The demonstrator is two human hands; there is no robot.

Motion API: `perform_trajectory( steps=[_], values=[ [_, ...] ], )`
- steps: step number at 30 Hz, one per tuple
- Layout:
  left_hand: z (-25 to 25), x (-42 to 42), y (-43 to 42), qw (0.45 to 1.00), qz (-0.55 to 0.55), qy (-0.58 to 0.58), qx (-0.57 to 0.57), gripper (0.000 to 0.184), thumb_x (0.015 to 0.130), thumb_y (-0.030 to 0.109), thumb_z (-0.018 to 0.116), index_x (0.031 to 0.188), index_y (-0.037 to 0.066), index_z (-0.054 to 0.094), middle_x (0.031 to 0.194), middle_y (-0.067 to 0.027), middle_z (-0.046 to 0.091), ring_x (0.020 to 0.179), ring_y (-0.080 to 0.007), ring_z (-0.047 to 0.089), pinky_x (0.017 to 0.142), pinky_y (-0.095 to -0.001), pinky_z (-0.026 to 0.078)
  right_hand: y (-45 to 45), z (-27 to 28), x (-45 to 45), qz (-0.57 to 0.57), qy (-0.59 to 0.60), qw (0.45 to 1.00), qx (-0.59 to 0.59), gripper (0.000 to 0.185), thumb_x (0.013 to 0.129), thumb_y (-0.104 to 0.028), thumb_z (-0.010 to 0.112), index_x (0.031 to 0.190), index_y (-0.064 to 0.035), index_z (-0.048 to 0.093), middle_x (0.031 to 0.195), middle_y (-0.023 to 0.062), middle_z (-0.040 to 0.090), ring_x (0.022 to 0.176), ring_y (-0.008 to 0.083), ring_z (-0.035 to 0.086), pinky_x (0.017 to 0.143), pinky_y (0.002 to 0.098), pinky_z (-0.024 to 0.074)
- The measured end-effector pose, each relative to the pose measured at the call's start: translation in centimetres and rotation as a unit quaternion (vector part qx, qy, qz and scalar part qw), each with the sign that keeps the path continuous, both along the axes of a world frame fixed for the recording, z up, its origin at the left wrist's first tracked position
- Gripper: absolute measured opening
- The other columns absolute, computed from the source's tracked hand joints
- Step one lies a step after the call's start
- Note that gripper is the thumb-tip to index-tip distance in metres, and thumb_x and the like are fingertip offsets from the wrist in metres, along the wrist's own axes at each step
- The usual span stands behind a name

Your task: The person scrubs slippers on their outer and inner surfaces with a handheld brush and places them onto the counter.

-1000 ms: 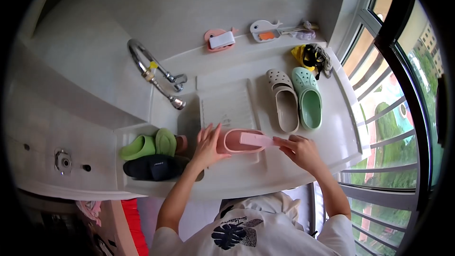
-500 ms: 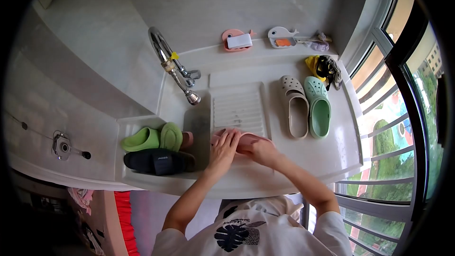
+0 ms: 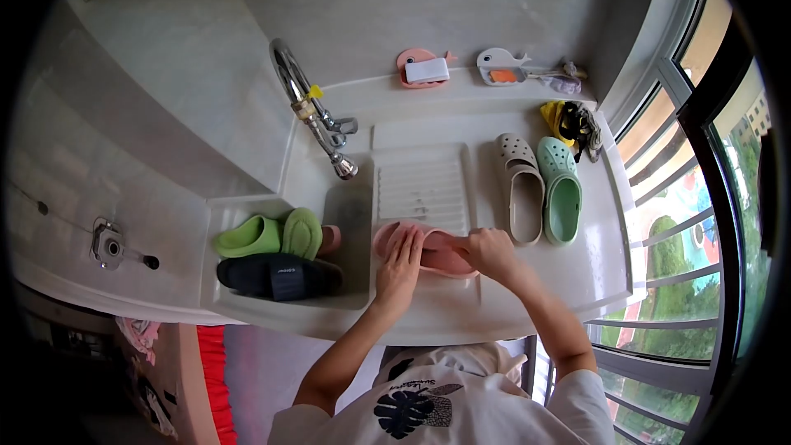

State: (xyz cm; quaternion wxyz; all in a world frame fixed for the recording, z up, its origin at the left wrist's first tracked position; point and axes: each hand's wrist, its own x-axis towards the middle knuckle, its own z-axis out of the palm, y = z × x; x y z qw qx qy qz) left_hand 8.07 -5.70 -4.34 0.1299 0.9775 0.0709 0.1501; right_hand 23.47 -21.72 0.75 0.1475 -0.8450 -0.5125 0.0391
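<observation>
A pink shoe [image 3: 449,262] lies sideways on the sink's ribbed washboard [image 3: 420,189], near the front edge. My left hand [image 3: 397,270] holds it down at its left end, with the fingers laid across the top. At the shoe's right end my right hand [image 3: 493,254] is closed in a fist around the pink brush, whose handle is hidden by the fingers. The brush's head is hard to tell from the pink inside of the shoe.
Grey and mint clogs [image 3: 563,198] stand to the right. Green slippers [image 3: 250,236] and a black slipper [image 3: 276,278] lie left of the basin. A faucet [image 3: 317,115] overhangs the basin. Whale-shaped soap dishes [image 3: 426,72] and a yellow-black bundle [image 3: 568,122] sit farther back.
My left hand has moved from the shoe's left side onto its top. My right hand has pushed the brush into the shoe, then drawn back toward its right end. The view has shifted.
</observation>
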Motion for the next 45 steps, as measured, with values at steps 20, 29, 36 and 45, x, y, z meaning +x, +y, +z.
perform_trajectory(
  steps=[20,29,36,45],
  values=[
    [0.8,1.2,2.9,0.996,-0.059,-0.004,-0.072,0.075,0.069,-0.001,0.075,0.138,0.005,0.046,0.141,-0.0146,0.05,0.135,-0.0353,0.043,0.114,-0.0456,0.033,-3.5,-5.3,1.1,-0.022,-0.042,0.998,-0.05,0.032,0.086,-0.027,0.064,0.116,-0.0398,0.071,0.075,0.0081,0.07,0.066,0.0297,0.068,0.057,0.042,0.0546],
    [0.3,3.0,5.0,0.986,-0.123,0.086,-0.078,0.081,0.068,0.013,0.083,0.139,0.011,0.044,0.141,-0.0129,0.05,0.138,-0.035,0.041,0.114,-0.0466,0.032,1.2,-3.7,-2.3,-0.017,0.044,0.999,0.012,0.023,0.09,-0.033,0.063,0.111,-0.0359,0.073,0.078,0.009,0.07,0.072,0.03,0.069,0.064,0.045,0.055],
    [0.2,2.7,4.6,0.99,-0.105,0.067,-0.074,0.081,0.067,0.014,0.084,0.138,0.016,0.045,0.141,-0.007,0.051,0.137,-0.0292,0.043,0.114,-0.048,0.031,-7.4,1.1,4.2,-0.052,0.185,0.975,-0.115,0.024,0.092,-0.035,0.062,0.112,-0.0441,0.072,0.09,0.0041,0.073,0.083,0.0284,0.07,0.071,0.0414,0.0554],
    [0.9,3.6,5.8,0.979,-0.119,0.159,-0.041,0.088,0.064,0.023,0.088,0.141,0.017,0.045,0.139,-0.006,0.053,0.139,-0.0282,0.042,0.119,-0.0543,0.019,0.6,-2.7,-2.9,0.007,0.12,0.992,0.023,0.03,0.092,-0.044,0.061,0.12,-0.0332,0.069,0.086,0.01,0.072,0.077,0.033,0.07,0.072,0.045,0.0564]
  ],
)
